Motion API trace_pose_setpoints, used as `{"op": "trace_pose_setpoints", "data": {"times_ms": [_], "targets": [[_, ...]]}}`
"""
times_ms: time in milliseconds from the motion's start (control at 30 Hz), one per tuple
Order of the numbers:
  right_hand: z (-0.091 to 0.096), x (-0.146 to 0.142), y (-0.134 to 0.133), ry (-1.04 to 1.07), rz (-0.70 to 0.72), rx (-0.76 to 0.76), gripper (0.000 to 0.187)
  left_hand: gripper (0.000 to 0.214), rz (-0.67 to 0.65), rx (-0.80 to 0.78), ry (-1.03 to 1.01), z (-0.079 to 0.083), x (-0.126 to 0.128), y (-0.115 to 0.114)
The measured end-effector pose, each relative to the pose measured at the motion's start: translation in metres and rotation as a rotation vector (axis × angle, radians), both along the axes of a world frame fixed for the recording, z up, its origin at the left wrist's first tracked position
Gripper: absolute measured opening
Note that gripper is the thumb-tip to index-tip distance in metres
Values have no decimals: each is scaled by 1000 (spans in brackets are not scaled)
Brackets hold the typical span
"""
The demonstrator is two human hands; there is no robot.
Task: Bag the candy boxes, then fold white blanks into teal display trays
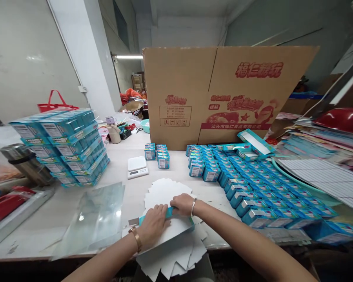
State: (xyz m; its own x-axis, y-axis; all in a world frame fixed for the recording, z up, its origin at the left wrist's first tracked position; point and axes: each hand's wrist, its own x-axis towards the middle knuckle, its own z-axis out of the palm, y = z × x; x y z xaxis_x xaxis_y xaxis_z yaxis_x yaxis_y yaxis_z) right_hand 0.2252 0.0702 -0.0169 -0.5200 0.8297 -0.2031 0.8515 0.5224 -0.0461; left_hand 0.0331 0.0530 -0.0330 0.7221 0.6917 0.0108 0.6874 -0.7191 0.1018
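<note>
A half-folded cardboard tray (pixel 178 230), white inside with blue on its raised edges, lies at the near edge of the table. My left hand (pixel 155 226) lies along its left side, fingers bent over the far blue edge. Curled in a fist, my right hand (pixel 182 204) pinches the same far edge near its right end. Its fingertips are partly hidden. Under the tray is a pile of flat white cardboard blanks (pixel 166 192) with notched edges, several of which jut over the table's front.
Rows of small blue boxes (pixel 259 196) cover the right side, with finished blue trays (pixel 255 143) behind. Left stand wrapped blue box stacks (pixel 73 145), clear plastic sheets (pixel 97 215) and a steel flask (pixel 26 162). A kitchen scale (pixel 137 166) and a big carton (pixel 176 90) are farther back.
</note>
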Motion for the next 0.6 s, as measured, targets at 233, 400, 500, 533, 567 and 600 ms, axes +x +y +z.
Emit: {"op": "trace_pose_setpoints", "data": {"times_ms": [233, 400, 500, 533, 567, 600], "targets": [[-16, 7, -10, -137, 272, 245, 14, 25, -5, -79, 234, 12, -37, 12], [-15, 5, -13, -159, 246, 244, 21, 37, -71, 32, 301, -2, -34, 15], [-13, 1, -14, -163, 231, 211, 20, 37, -114, 67, 296, -6, -34, 17], [-13, 0, -15, -164, 223, 201, 20, 37, -123, 69, 287, -7, -35, 17], [-12, 0, -15, -166, 217, 193, 20, 36, -127, 70, 273, -6, -36, 17], [-13, -1, -16, -166, 213, 188, 19, 37, -127, 73, 259, -6, -37, 15]]}}
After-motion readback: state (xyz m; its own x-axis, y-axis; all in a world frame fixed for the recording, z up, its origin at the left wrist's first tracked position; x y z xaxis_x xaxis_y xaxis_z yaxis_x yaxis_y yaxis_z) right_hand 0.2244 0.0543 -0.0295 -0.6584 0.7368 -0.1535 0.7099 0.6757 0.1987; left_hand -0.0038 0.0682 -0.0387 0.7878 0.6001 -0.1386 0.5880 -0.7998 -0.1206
